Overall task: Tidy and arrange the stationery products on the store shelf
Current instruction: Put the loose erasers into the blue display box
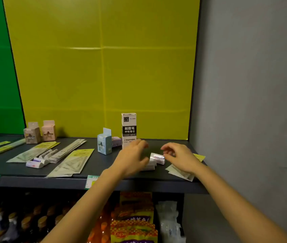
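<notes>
On the dark shelf [100, 162], toward its right end, two small white packs [155, 159] are lying stacked between the person's hands. The left hand [130, 160] is hovering beside them, blurred, its fingers loosely spread and gripping nothing. The right hand [181, 157] is curling its fingers at the upper pack's end; I cannot tell whether it is pinching it. A tall refill box [128, 127] is standing upright just behind, with a blue box [104, 143] to its left.

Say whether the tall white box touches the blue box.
Apart: head view shows a gap between tall white box and blue box, with a purple box there.
</notes>
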A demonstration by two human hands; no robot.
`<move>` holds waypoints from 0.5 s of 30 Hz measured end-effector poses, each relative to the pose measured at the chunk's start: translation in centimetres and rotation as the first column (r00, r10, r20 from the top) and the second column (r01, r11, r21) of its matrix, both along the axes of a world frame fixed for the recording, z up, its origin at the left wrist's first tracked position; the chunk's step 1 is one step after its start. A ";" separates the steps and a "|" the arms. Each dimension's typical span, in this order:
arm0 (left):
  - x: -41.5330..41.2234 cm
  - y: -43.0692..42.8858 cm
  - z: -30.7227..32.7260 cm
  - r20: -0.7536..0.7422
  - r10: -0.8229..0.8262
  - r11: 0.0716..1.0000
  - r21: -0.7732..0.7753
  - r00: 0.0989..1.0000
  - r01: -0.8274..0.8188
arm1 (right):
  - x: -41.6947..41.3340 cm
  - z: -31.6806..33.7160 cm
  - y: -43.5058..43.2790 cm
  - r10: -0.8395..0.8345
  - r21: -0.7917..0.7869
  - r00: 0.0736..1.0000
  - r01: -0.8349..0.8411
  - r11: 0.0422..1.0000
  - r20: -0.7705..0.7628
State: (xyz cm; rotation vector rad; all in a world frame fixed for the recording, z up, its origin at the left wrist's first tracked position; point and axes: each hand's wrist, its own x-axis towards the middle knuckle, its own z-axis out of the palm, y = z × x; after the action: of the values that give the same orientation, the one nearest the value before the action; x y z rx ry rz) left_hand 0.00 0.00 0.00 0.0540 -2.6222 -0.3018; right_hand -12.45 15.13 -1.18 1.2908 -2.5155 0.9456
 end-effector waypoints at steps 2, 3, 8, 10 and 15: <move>-1.1 0.2 -0.4 0.070 0.004 0.998 -0.057 0.998 0.000 | -1.3 0.1 -0.7 0.011 0.135 1.000 -0.009 0.991 -0.013; -1.4 0.3 -0.8 0.109 0.010 0.997 -0.077 0.994 -0.001 | -1.9 0.1 -1.0 0.013 0.197 1.000 -0.009 0.980 -0.017; -3.3 -0.3 -2.4 0.338 0.102 0.978 -0.205 0.936 -0.032 | -4.0 -0.5 -3.0 0.011 0.428 1.000 0.002 0.904 -0.028; -3.9 -0.5 -2.8 0.383 0.103 0.979 -0.205 0.918 -0.024 | -4.6 -0.7 -3.6 0.033 0.494 0.999 -0.014 0.870 -0.029; -5.0 -0.7 -1.8 0.472 0.087 0.973 -0.228 0.877 0.026 | -5.5 -0.5 -4.4 0.104 0.578 0.994 -0.061 0.814 -0.040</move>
State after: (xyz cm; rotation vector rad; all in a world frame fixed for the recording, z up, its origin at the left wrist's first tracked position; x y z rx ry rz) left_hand -5.04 -0.67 -1.79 0.1044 -3.1303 0.0396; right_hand -17.90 10.74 -1.67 1.5538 -2.8163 0.1138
